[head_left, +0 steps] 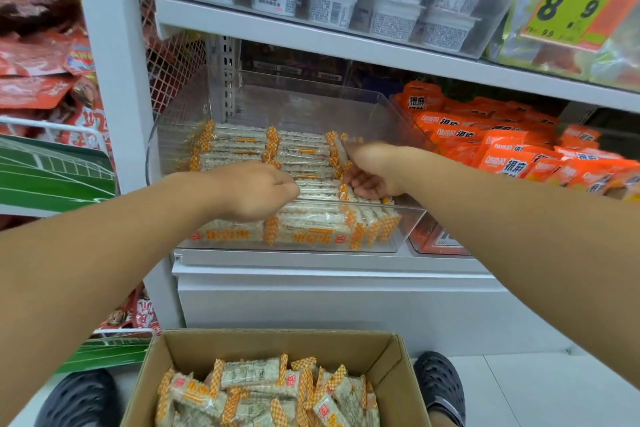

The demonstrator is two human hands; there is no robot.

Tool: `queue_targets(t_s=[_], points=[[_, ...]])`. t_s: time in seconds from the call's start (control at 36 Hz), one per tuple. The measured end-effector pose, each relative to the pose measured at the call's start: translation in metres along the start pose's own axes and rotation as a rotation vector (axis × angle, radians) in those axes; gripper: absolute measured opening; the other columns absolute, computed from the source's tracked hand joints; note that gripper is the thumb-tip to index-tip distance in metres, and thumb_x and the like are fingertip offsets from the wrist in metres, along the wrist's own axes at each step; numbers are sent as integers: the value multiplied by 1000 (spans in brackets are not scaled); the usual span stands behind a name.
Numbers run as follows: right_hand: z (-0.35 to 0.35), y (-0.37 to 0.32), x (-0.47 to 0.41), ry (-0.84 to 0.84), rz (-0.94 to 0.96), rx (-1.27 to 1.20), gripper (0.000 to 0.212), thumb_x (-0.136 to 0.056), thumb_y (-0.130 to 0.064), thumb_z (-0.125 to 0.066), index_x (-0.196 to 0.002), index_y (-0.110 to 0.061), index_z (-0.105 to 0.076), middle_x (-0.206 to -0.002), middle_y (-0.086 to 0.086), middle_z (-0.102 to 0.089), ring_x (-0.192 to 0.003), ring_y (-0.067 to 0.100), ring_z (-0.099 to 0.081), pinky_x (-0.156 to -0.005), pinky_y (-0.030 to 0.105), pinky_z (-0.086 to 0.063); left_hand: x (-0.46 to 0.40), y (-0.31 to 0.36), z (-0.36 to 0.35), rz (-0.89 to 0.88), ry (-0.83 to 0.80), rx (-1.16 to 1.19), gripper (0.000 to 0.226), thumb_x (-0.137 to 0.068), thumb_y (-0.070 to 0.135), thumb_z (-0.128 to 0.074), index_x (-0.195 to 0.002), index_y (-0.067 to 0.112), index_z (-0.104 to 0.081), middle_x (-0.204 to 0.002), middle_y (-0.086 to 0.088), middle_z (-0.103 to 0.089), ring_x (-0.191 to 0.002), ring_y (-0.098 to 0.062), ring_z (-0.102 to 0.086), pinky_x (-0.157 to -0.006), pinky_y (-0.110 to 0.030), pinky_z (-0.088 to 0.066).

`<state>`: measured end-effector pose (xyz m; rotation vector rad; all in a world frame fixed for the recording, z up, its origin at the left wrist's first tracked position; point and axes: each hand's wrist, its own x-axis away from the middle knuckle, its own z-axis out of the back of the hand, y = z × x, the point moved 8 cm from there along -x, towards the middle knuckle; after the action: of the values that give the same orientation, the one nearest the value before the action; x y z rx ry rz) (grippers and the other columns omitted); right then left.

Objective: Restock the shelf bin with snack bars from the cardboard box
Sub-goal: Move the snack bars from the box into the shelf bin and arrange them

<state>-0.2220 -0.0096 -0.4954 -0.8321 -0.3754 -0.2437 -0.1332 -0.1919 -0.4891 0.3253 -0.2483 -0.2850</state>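
Observation:
A clear plastic shelf bin (408,225) on the middle shelf holds rows of snack bars (239,146) in clear wrappers with orange checkered ends. My left hand (254,191) is inside the bin over the middle column, its fingers curled down and pinching the edge of a snack bar (311,185). My right hand (370,170) is at the bin's right side and grips a few bars (341,152) that stand on edge against the right wall. Below me, the open cardboard box (277,343) holds a loose heap of the same bars (263,392).
An orange-packet bin (502,149) stands to the right of the snack bin. White cups (332,3) fill the shelf above, beside a green price tag (571,0). Red packets (38,73) fill the left rack. My two dark shoes (440,388) flank the box on the white floor.

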Motion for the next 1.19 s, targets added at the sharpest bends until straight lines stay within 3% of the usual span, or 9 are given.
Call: queue_targets(t_s=[0.19,0.31,0.39,0.67,0.78,0.92,1.0,1.06,1.19], points=[[21,-43,-2,256,325,232,42,-105,-42,-38,-87,-13,-62,-90,10,-64,-83,24,-61,-77,34,-52,1,5,-1,-6,-29,-32,52,-106,47,-22,-147,25,-46,-158,3,-35,-144,-19,-31,-116,-34,-23],[-12,-46,-13,140,514,700,69,-102,-62,-22,-158,-23,-21,-166,3,-15,-153,25,-9,-122,45,-13,-1,3,-2,5,-40,-14,52,-106,48,-22,-147,27,-46,-158,4,-34,-144,-18,-31,-115,-33,-23],[-34,-17,-39,-14,350,756,85,-93,-76,-7,-160,-24,7,-166,-1,19,-151,23,23,-122,45,12,-2,1,-2,16,-41,-5,51,-105,49,-24,-144,28,-49,-157,4,-37,-142,-17,-35,-114,-34,-26],[-37,-21,-25,-187,307,633,97,-89,-83,-19,-160,-20,1,-168,2,5,-154,25,6,-124,45,3,2,0,1,63,-25,5,54,-103,54,-25,-145,28,-47,-155,3,-39,-142,-20,-35,-114,-37,-26],[-32,-29,-7,-193,302,573,94,-85,-86,-8,-160,-30,-4,-167,-2,5,-154,22,7,-124,49,2,17,10,25,-126,455,-159,45,-98,46,-34,-107,18,-68,-110,1,-67,-103,-21,-60,-87,-37,-49],[1,-42,113,576,956,255,45,-101,-51,-44,-120,-16,-65,-118,3,-68,-110,21,-62,-90,35,-48,83,46,17,-425,1014,-182,19,-92,25,-53,-92,10,-64,-87,-5,-62,-81,-28,-55,-73,-44,-43],[-27,38,181,778,1180,-152,27,-99,-24,-50,-77,-11,-58,-67,-3,-53,-63,16,-49,-60,29,-35,95,57,-51,-483,782,-281,21,-90,25,-56,-98,7,-61,-89,-10,-59,-82,-31,-54,-68,-39,-40],[-85,95,163,558,981,-41,33,-100,-32,-48,-71,-16,-51,-62,-6,-46,-59,15,-44,-56,31,-31,90,39,-125,-329,339,-359,28,-91,31,-56,-111,11,-56,-107,-9,-58,-98,-31,-56,-71,-34,-35],[-245,262,112,-343,431,611,74,-85,-54,-70,-145,-18,-44,-148,10,-44,-135,29,-44,-106,38,-41,136,-58,-278,294,-203,-216,66,-88,44,-62,-144,21,-35,-145,-6,-38,-132,-31,-38,-102,-48,-43]])
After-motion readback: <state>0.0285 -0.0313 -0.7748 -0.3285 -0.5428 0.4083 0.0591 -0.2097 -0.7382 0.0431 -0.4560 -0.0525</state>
